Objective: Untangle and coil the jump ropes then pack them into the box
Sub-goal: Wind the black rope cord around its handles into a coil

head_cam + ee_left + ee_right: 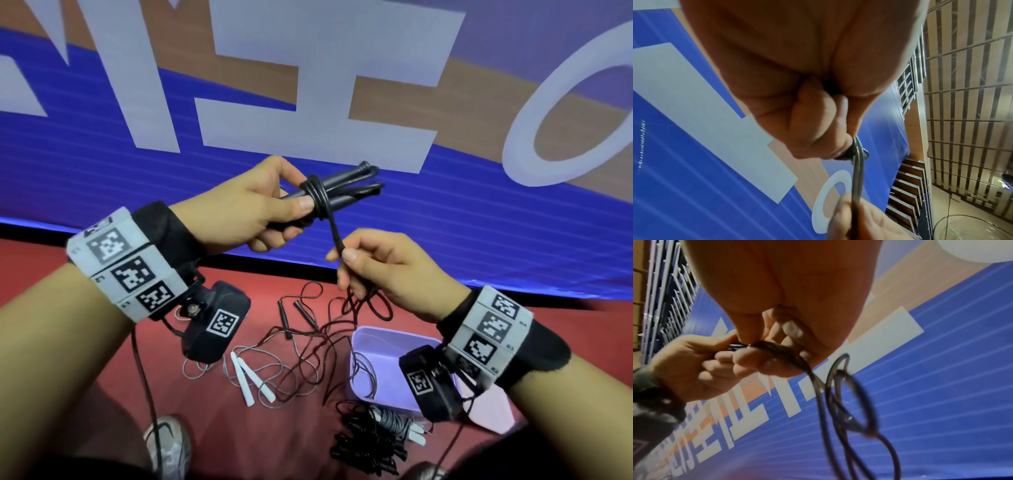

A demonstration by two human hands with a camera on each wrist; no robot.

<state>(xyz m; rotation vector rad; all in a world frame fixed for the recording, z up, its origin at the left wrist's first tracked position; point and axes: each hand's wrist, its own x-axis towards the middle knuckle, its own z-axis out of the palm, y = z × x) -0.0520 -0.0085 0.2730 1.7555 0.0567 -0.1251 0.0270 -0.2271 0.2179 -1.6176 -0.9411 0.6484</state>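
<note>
Left hand [250, 209] grips black handles [342, 192] pointing away-right with cord [317, 198] wrapped round them, right hand [373, 270] just below-right pinches the cord's loose run hanging floorward, box [370, 337] on floor under right wrist, nearer that hand.

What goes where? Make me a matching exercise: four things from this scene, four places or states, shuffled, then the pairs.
Things:
1. black handles
2. white handles
3. box
4. right hand

Places or states:
A. lying loose on the red floor
B. pinching the black rope below the wraps
C. held in the left hand, rope wound round them
D. lilac, on the floor under the right wrist

Pairs: 1-C, 2-A, 3-D, 4-B
</note>
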